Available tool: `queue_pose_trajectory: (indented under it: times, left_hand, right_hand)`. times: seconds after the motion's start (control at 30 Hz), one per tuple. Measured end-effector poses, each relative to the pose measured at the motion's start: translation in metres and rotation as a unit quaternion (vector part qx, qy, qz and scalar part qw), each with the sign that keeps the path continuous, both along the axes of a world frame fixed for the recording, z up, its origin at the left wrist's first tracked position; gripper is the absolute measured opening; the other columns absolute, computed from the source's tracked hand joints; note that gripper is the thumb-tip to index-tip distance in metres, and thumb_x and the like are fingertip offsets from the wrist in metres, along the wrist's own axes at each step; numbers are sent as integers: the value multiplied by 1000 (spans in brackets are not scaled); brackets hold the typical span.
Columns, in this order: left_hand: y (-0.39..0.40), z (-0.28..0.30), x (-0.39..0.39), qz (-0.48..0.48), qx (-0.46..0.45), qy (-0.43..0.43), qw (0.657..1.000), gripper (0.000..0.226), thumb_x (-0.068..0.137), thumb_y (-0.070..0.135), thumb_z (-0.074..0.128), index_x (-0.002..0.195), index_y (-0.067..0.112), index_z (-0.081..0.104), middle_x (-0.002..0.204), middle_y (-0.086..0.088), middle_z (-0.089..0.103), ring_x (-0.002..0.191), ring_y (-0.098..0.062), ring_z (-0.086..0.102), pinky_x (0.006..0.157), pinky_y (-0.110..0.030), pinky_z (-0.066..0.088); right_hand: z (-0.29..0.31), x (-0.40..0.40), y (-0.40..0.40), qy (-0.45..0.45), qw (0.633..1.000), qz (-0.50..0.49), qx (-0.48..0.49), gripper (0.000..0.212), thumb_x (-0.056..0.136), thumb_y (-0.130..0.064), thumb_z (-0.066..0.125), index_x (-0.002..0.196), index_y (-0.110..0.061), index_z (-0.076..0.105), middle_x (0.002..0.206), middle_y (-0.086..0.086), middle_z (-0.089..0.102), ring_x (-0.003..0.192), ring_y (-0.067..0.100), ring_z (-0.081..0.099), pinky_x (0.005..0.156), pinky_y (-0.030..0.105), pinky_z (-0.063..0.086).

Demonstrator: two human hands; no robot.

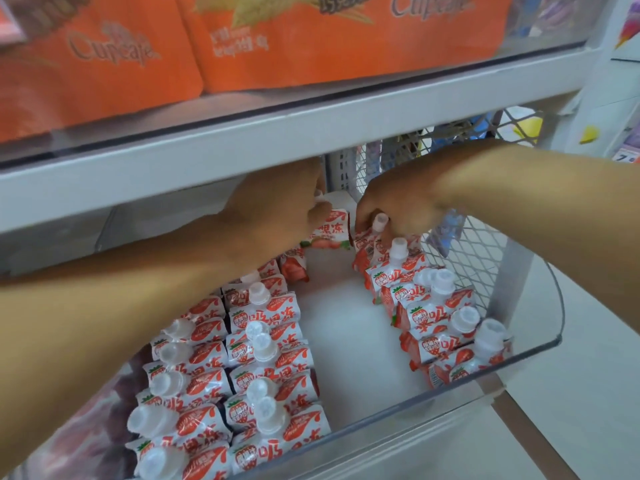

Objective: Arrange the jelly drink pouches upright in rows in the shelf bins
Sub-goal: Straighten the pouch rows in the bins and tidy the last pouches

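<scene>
The left hand (277, 206) pinches a red-and-white strawberry jelly drink pouch (327, 233) by its top at the back of the clear plastic shelf bin (450, 382). The right hand (391, 206) curls around the white cap of the rearmost pouch (375, 225) in the right row. The held pouch hangs tilted over the bare middle lane; set down unsupported, it could flop, or a forearm could knock over standing rows.

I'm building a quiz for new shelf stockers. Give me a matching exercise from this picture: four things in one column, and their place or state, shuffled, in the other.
Things:
1. left hand
2. right hand
3. orange cupcake packs
4. bare strip of bin floor

Places or states:
A. on the shelf above
B. between the pouch rows
C. grips a pouch at the bin's back middle
D. fingers on the cap at the back of the right row

Pairs: 1-C, 2-D, 3-A, 4-B
</scene>
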State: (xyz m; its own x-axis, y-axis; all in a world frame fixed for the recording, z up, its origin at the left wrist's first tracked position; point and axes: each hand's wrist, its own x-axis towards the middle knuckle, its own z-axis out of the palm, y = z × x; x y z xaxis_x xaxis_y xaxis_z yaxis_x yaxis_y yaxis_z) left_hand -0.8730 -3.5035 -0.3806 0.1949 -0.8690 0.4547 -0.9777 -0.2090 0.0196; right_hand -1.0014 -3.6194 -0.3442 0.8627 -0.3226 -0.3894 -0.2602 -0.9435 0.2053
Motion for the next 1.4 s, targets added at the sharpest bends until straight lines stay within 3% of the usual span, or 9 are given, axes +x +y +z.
queue_pose_trajectory:
  times: [0.1, 0.2, 0.4, 0.6, 0.7, 0.87, 1.07, 1.23, 1.4]
  left_hand:
    - [-5, -3, -6, -2, -23, -47, 999, 28, 90, 32, 61, 108, 10, 58, 100, -6, 66, 91, -25, 63, 70, -28, 42]
    - [-12, -5, -5, 10, -26, -72, 997, 34, 91, 35, 61, 111, 8, 57, 102, -9, 66, 93, -28, 63, 69, -25, 36]
    - [-29, -15, -3, -10, 55, 119, 991, 29, 87, 36, 67, 97, 11, 57, 82, 3, 58, 69, -11, 50, 54, -20, 28]
    - [-47, -24, -5, -44, 114, 295, 948, 23, 92, 31, 62, 99, 13, 49, 71, 5, 54, 64, -10, 50, 55, -23, 38]
    - [-48, -23, 2, -80, 178, 386, 902, 22, 89, 25, 65, 108, 17, 57, 100, 1, 69, 93, -14, 64, 90, -35, 52]
    - [-56, -24, 0, -81, 287, 286, 911, 58, 80, 7, 69, 129, 34, 51, 116, 8, 58, 100, -15, 55, 80, -26, 46]
    - [-66, -29, 11, -43, 292, 404, 866, 71, 68, 19, 81, 132, 23, 51, 122, -2, 63, 113, -23, 59, 102, -43, 47]
    - [-71, -28, 7, -62, 319, 389, 862, 52, 65, 17, 75, 115, 12, 60, 118, -5, 65, 113, -25, 59, 104, -47, 44]
    - [-70, -29, 3, -70, 312, 400, 859, 51, 70, 4, 71, 120, 11, 60, 122, -6, 65, 117, -24, 57, 108, -45, 40]
  right_hand:
    - [-1, 2, -4, 29, 1000, 9, -2, 50, 99, -22, 53, 147, -28, 41, 137, -2, 51, 121, 19, 48, 87, 24, 37]
    - [-2, 5, -7, 25, 999, 9, 24, 49, 97, -21, 55, 144, -30, 44, 113, -11, 54, 112, 17, 48, 89, 25, 41]
    - [-6, 2, -5, -23, 999, -18, 37, 42, 99, -20, 52, 140, -31, 51, 130, -6, 57, 108, 17, 55, 77, 20, 44]
    - [-19, -78, 42, -308, 945, 8, -109, 10, 92, -27, 57, 102, -27, 61, 100, -2, 60, 93, 24, 62, 71, 39, 56]
    - [-37, -123, 56, -482, 874, 10, -54, 5, 82, -23, 62, 78, -21, 61, 78, -2, 55, 72, 26, 59, 52, 37, 50]
    - [-54, -161, 53, -546, 836, -15, -46, 19, 80, -23, 64, 75, -21, 46, 80, 0, 46, 73, 26, 48, 58, 47, 43]
    - [-72, -173, 55, -545, 785, -266, 125, 23, 76, -58, 52, 88, -39, 45, 74, -19, 61, 65, 5, 64, 54, 37, 50]
    - [-76, -169, 51, -503, 811, -260, 148, 11, 81, -46, 49, 85, -37, 44, 71, -19, 63, 61, 1, 62, 56, 18, 42]
    - [-75, -167, 49, -488, 821, -269, 126, 15, 82, -43, 51, 83, -31, 42, 64, -15, 60, 59, 1, 58, 53, 27, 41]
